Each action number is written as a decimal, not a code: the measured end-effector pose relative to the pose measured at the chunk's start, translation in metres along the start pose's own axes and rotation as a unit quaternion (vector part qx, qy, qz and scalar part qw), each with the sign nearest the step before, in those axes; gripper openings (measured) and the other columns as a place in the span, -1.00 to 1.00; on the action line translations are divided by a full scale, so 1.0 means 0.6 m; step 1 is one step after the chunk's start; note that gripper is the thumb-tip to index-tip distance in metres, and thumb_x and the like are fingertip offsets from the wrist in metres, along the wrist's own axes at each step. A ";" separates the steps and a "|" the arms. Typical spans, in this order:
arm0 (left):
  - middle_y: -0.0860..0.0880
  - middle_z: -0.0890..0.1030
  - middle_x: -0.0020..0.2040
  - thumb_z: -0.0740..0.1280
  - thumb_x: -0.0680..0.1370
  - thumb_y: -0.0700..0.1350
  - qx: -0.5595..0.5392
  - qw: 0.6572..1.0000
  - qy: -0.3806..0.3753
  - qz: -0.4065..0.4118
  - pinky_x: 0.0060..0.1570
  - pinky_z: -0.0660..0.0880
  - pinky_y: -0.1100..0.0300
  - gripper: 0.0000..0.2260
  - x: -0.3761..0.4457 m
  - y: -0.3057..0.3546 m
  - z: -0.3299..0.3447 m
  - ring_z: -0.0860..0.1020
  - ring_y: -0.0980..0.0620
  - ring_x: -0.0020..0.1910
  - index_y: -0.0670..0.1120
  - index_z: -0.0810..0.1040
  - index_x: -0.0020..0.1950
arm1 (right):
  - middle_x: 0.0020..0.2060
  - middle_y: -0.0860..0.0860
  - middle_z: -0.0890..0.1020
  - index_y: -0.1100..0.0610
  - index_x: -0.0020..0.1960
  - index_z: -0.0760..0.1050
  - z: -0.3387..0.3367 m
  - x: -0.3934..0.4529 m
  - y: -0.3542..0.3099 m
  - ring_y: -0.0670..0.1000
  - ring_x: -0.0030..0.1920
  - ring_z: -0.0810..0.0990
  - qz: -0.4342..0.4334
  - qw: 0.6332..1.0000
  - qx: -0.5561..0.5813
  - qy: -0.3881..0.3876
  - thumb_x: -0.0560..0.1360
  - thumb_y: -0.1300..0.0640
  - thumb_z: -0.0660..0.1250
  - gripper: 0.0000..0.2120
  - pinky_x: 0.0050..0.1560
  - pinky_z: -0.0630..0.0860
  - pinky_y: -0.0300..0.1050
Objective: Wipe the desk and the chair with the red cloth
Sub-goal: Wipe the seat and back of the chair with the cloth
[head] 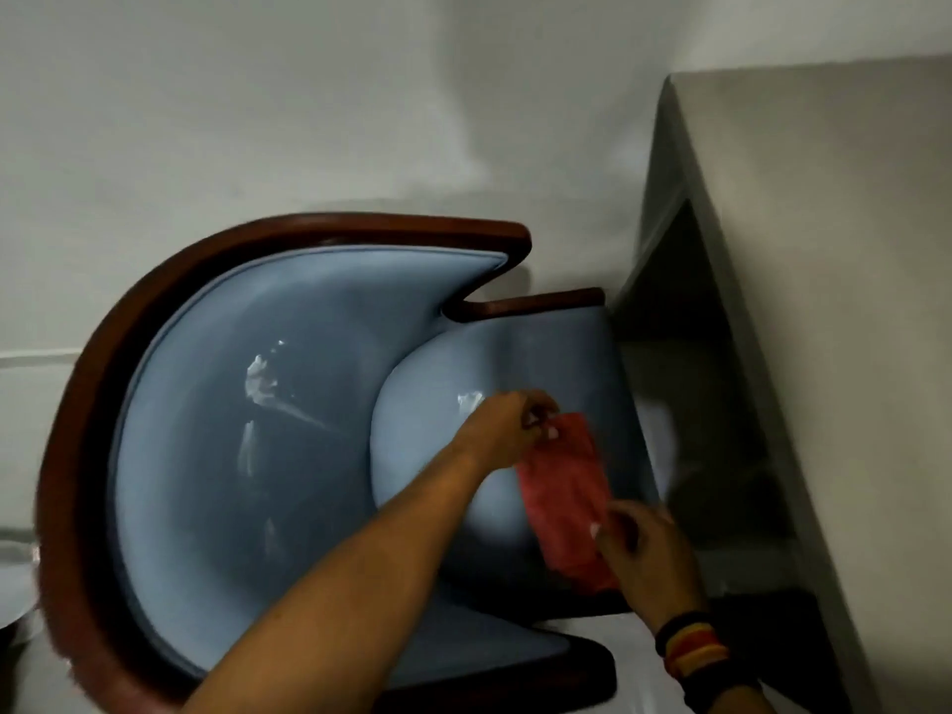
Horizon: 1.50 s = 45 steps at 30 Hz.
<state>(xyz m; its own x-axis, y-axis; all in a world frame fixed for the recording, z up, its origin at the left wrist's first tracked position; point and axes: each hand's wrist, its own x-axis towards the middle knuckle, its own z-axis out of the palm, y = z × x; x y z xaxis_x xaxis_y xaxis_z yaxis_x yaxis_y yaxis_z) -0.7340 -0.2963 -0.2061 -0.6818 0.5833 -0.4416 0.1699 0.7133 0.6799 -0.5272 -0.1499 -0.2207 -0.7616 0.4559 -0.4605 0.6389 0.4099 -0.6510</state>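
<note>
Right hand: the right hand (641, 551) is nearest, low at the right, with striped bands (693, 649) around its wrist; its fingers (610, 528) are curled narrow and pinch the near end of the red cloth (564, 499).
Left hand: the left hand (507, 422) is further in, over the middle of the seat; its fingers (541, 417) are pinched closed on the far upper corner of the cloth.
Red cloth: held stretched between the two hands as a long strip, lying over the right part of the blue seat, its far end up and its near end close to the seat's front edge. The picture is blurred, so I cannot tell how much of it presses on the cushion.
Chair: the chair (247, 414) has blue padding and a dark wooden rim (129, 311) curving round the back and arms; its open front faces right, toward the bench.
Open room: the padded back and the left half of the seat lie bare; only a narrow gap separates the seat front from the bench.
Arm pose: the left forearm reaches diagonally up from the bottom edge across the seat; the right wrist enters from the lower right corner.
Bench: the grey bench (834, 249) stands at the right, against the pale wall (309, 95), with a dark opening under its top.
</note>
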 end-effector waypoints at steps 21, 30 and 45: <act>-0.07 0.22 0.70 0.10 0.73 -0.12 0.118 0.944 0.308 -0.022 0.68 0.14 -0.08 -0.52 0.056 -0.374 0.044 0.13 -0.08 0.71 -0.10 0.23 0.68 | 0.66 0.01 0.12 0.00 0.66 0.04 0.318 0.239 -0.053 0.18 0.66 0.01 -0.404 0.842 -0.355 -0.037 0.64 -0.07 0.07 -0.38 0.59 0.05 0.29; -0.02 0.19 0.72 0.06 0.75 -0.10 0.121 0.940 0.317 -0.013 0.68 0.12 -0.07 -0.52 0.056 -0.385 0.047 0.09 0.00 0.72 -0.06 0.20 0.69 | 0.68 0.03 -0.01 -0.02 0.67 0.00 0.129 0.174 0.153 0.21 0.66 0.01 -0.199 0.912 -0.358 0.020 0.61 -0.05 0.07 -0.35 0.50 0.19 0.41; -0.04 0.20 0.71 0.08 0.73 -0.09 0.126 0.942 0.310 -0.026 0.67 0.14 -0.10 -0.51 0.055 -0.371 0.042 0.11 -0.03 0.72 -0.08 0.22 0.69 | 0.65 0.00 0.16 -0.03 0.65 0.11 0.308 0.275 -0.090 0.18 0.65 0.08 -0.363 0.862 -0.355 -0.011 0.61 -0.02 0.14 -0.38 0.61 0.04 0.27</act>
<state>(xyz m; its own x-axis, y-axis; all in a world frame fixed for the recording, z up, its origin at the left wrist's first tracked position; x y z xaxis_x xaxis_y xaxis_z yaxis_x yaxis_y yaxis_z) -0.7762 -0.4260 -0.3866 -0.9653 0.2611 0.0093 0.2345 0.8500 0.4717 -0.7075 -0.2427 -0.3727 -0.9852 -0.1355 -0.1047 -0.1067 0.9640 -0.2436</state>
